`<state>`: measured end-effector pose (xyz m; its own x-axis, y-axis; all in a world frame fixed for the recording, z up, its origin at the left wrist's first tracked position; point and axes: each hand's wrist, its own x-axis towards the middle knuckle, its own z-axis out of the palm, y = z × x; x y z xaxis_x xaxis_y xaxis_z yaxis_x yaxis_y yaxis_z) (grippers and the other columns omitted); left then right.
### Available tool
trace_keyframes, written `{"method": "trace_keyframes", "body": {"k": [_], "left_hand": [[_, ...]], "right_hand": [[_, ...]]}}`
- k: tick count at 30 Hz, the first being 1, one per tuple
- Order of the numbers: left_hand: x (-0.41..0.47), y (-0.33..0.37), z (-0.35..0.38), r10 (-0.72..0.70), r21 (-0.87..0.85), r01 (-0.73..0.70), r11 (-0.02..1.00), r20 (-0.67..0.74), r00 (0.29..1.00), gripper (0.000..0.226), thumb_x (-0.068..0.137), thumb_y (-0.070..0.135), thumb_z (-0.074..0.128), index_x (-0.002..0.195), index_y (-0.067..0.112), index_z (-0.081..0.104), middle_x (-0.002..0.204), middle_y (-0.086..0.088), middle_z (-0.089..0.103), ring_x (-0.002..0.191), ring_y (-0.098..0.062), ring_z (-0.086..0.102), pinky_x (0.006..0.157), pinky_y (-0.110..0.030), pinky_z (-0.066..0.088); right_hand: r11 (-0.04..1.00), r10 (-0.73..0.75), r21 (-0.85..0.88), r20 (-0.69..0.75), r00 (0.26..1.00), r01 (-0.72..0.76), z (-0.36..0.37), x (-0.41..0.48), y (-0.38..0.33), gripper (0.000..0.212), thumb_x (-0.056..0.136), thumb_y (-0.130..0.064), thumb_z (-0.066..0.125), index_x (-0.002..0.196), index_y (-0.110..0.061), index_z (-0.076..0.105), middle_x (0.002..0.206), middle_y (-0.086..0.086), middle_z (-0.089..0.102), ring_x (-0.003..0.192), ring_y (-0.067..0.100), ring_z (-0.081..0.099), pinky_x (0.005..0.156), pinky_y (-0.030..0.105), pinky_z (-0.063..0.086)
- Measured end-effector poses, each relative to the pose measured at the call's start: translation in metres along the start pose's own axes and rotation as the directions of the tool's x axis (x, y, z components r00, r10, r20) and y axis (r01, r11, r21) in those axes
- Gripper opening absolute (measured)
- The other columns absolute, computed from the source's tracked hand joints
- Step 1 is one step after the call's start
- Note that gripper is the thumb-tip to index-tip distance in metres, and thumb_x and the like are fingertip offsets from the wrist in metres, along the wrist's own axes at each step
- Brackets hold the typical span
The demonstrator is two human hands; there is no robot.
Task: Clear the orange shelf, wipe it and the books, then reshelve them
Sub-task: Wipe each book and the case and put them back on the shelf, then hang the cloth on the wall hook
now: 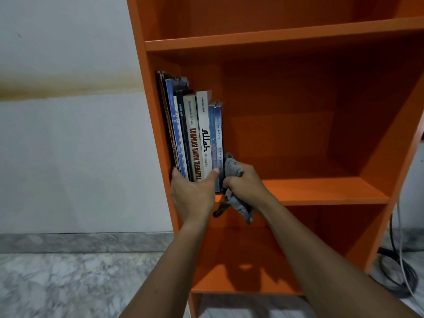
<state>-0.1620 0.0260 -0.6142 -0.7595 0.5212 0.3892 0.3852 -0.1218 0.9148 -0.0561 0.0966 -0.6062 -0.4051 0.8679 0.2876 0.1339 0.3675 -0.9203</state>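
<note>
Several books (195,134) stand upright at the left end of the middle board of the orange shelf (321,191), leaning against its left wall. My left hand (192,193) grips the lower spines of the row, thumb on the right side, fingers on the left. My right hand (243,182) sits just right of the last blue book and holds a crumpled grey cloth (234,168), part of which hangs below the board's front edge.
The shelf board to the right of the books is bare, as are the boards above and below. A white wall stands to the left, marble floor (68,283) below. Black and grey cables (399,271) lie on the floor at the shelf's right foot.
</note>
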Motion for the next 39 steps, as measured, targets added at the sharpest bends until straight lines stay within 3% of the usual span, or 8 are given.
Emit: {"method": "trace_keyframes", "body": {"k": [4,9,14,16,26,34,37,39], "left_hand": [[-0.014,0.022,-0.015,-0.045,0.122,0.039,0.992,0.043,0.998,0.097,0.077,0.061,0.065,0.155,0.016,0.029,0.131,0.002,0.060,0.120,-0.024,0.060,0.098,-0.045,0.054],[-0.031,0.049,-0.067,-0.154,0.148,0.119,0.982,0.256,0.954,0.049,0.091,0.047,0.065,0.133,0.024,0.058,0.126,0.002,0.065,0.112,-0.022,0.059,0.100,-0.046,0.052],[-0.059,0.084,-0.133,-0.215,0.020,0.251,0.968,0.586,0.781,0.037,0.102,0.037,0.056,0.135,0.021,0.055,0.110,0.002,0.065,0.088,-0.012,0.064,0.057,-0.018,0.052],[-0.069,0.098,-0.158,-0.165,-0.040,0.247,0.968,0.642,0.749,0.036,0.101,0.044,0.053,0.129,0.022,0.060,0.114,-0.004,0.071,0.097,-0.020,0.069,0.068,-0.025,0.056],[-0.046,0.157,-0.239,-0.092,-0.161,0.180,0.970,0.441,0.893,0.016,0.104,0.022,0.052,0.095,0.009,0.056,0.089,-0.011,0.065,0.073,-0.019,0.064,0.058,-0.028,0.051],[0.002,0.101,-0.232,-0.356,-0.042,0.470,0.881,0.595,0.721,0.043,0.099,0.043,0.056,0.094,0.007,0.079,0.099,-0.021,0.075,0.088,-0.031,0.072,0.083,-0.042,0.059],[0.030,0.058,-0.235,-0.402,-0.051,0.586,0.809,0.679,0.615,0.019,0.093,0.012,0.061,0.105,0.015,0.075,0.105,-0.016,0.072,0.082,-0.025,0.072,0.065,-0.033,0.060],[0.049,0.024,-0.239,-0.413,-0.084,0.610,0.788,0.663,0.625,0.050,0.087,-0.010,0.061,0.129,0.017,0.059,0.122,-0.022,0.067,0.093,-0.029,0.071,0.066,-0.033,0.061]], "right_hand": [[0.999,0.041,0.000,0.001,0.999,-0.041,0.000,-0.008,-0.015,0.037,0.077,0.004,0.060,0.094,-0.028,0.072,0.092,-0.003,0.077,0.093,0.023,0.072,0.089,0.048,0.059],[0.984,0.153,0.094,-0.015,0.988,-0.151,0.000,-0.049,-0.047,0.034,0.083,0.004,0.059,0.103,-0.022,0.066,0.095,0.009,0.072,0.089,0.031,0.069,0.087,0.054,0.060],[0.941,0.155,0.268,0.193,0.969,-0.205,-0.009,-0.104,-0.105,0.048,0.074,0.000,0.068,0.120,-0.010,0.066,0.107,0.023,0.074,0.096,0.041,0.072,0.088,0.064,0.056],[0.941,0.087,0.297,0.246,0.965,-0.161,-0.006,-0.124,-0.132,0.035,0.083,0.005,0.064,0.115,-0.011,0.067,0.104,0.019,0.076,0.094,0.037,0.074,0.090,0.057,0.058],[0.952,0.173,0.249,0.049,0.984,-0.180,-0.003,-0.180,-0.199,0.018,0.090,-0.016,0.074,0.106,-0.010,0.073,0.094,0.012,0.078,0.085,0.027,0.074,0.080,0.042,0.061],[0.882,0.359,0.303,0.069,0.931,-0.362,0.057,-0.128,-0.157,0.023,0.100,-0.008,0.054,0.116,0.002,0.067,0.091,0.017,0.071,0.076,0.025,0.063,0.069,0.035,0.051],[0.773,0.450,0.452,0.103,0.887,-0.445,0.096,-0.088,-0.123,0.013,0.098,-0.001,0.058,0.095,-0.002,0.071,0.069,0.012,0.070,0.057,0.022,0.065,0.054,0.027,0.054],[0.707,0.508,0.501,0.132,0.851,-0.499,0.125,-0.064,-0.093,0.023,0.098,0.003,0.054,0.081,-0.006,0.067,0.063,0.011,0.068,0.050,0.020,0.065,0.045,0.025,0.053]]}}
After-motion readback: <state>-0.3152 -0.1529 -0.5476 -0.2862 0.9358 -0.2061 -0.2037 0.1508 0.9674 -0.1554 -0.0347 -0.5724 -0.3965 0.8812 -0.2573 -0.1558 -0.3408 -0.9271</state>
